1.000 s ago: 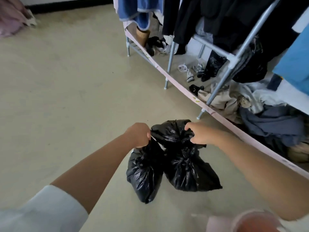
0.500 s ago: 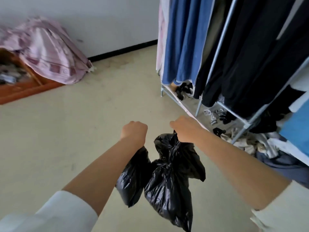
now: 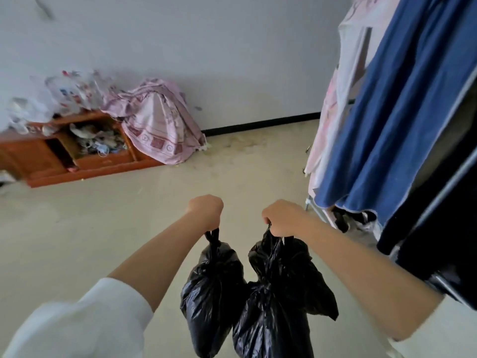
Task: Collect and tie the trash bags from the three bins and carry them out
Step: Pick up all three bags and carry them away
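Tied black trash bags hang in the air below my fists. My left hand (image 3: 206, 211) is closed on the knotted neck of one black trash bag (image 3: 211, 290). My right hand (image 3: 282, 217) grips the tops of two more black bags (image 3: 281, 298), bunched together and hanging lower. All the bags are off the floor, side by side and touching. No bin is in view.
A clothes rack (image 3: 444, 177) with blue and dark garments stands close on the right, shoes beneath it. A low wooden cabinet (image 3: 85, 164) with clutter and a pink cloth bundle (image 3: 160, 125) sits against the far wall at left. Beige floor (image 3: 129, 215) lies ahead.
The bags have been lifted off the floor and now hang from both fists. My view has risen from the floor toward the far wall.
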